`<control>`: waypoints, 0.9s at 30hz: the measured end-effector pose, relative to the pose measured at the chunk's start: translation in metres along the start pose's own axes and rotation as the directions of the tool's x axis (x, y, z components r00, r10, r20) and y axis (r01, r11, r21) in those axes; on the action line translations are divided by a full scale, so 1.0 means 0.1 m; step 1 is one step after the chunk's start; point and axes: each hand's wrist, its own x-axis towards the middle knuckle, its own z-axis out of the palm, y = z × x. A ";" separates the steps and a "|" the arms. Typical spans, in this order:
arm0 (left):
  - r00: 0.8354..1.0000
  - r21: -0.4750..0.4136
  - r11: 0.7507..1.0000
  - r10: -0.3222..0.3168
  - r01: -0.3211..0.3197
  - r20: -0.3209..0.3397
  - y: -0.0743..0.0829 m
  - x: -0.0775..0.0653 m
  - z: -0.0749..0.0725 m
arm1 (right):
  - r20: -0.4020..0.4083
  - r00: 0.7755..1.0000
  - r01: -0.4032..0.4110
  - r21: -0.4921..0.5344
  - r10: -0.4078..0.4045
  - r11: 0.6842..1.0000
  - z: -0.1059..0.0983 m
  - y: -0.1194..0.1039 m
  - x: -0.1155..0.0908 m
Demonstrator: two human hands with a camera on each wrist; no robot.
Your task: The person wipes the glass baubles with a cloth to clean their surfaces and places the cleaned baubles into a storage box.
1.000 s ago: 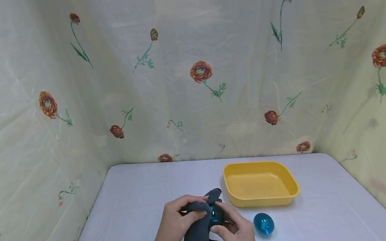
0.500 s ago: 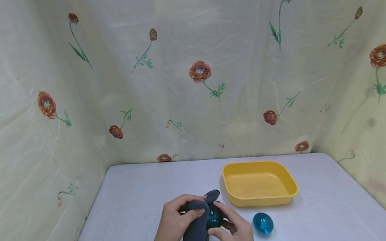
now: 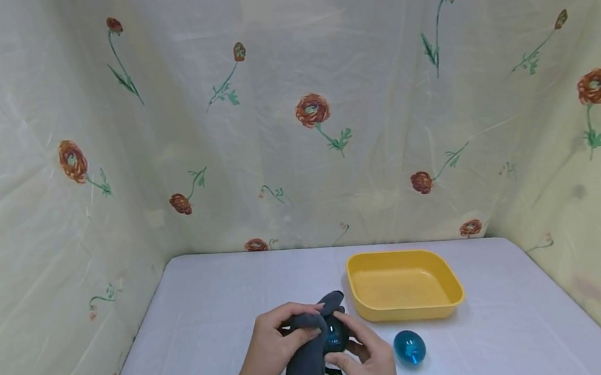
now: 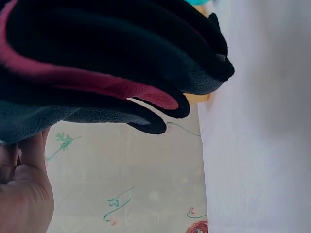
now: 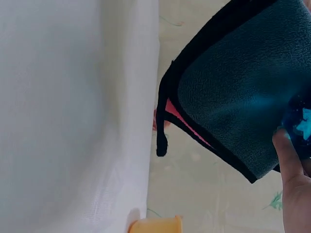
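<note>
My left hand (image 3: 270, 346) pinches a folded grey cloth (image 3: 305, 370) with black edging, its thumb and fingers curled over the upper fold. In the left wrist view a pink-red layer (image 4: 131, 88) shows between the folds. A clear dark-blue ball (image 3: 335, 334) presses against the cloth's right side, gripped between thumb and fingers of my right hand (image 3: 372, 360). Inside this ball a pale star shape (image 5: 304, 124) appears in the right wrist view. A black strip hangs from the cloth. Another blue ball (image 3: 410, 348) lies on the table just right of my right hand.
Behind the loose ball, a yellow rectangular tray (image 3: 410, 314) rests on the white-covered table (image 3: 218, 294). Flower-printed curtains (image 3: 373, 143) rise at the back and along both sides.
Both hands keep their hold near the same spot. The ball and cloth have shifted slightly against each other, and the cloth's top corner and hanging black strip sit a little higher than half a second ago.
</note>
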 end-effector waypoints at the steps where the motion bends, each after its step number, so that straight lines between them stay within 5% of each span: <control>1: 1.000 -0.003 1.000 0.008 -0.007 0.007 0.00 0.00 0.00 | 0.000 1.000 -0.008 0.002 0.008 1.000 0.00 0.00 0.00; 13: 0.986 -0.026 0.986 0.163 -0.162 0.036 -0.04 -0.04 0.04 | 0.019 0.995 -0.102 0.003 0.102 0.995 -0.05 -0.04 0.01; 27: 0.965 0.041 0.964 0.259 -0.261 0.047 -0.04 -0.06 0.09 | 0.016 0.991 -0.133 -0.001 0.132 0.991 -0.08 -0.01 0.03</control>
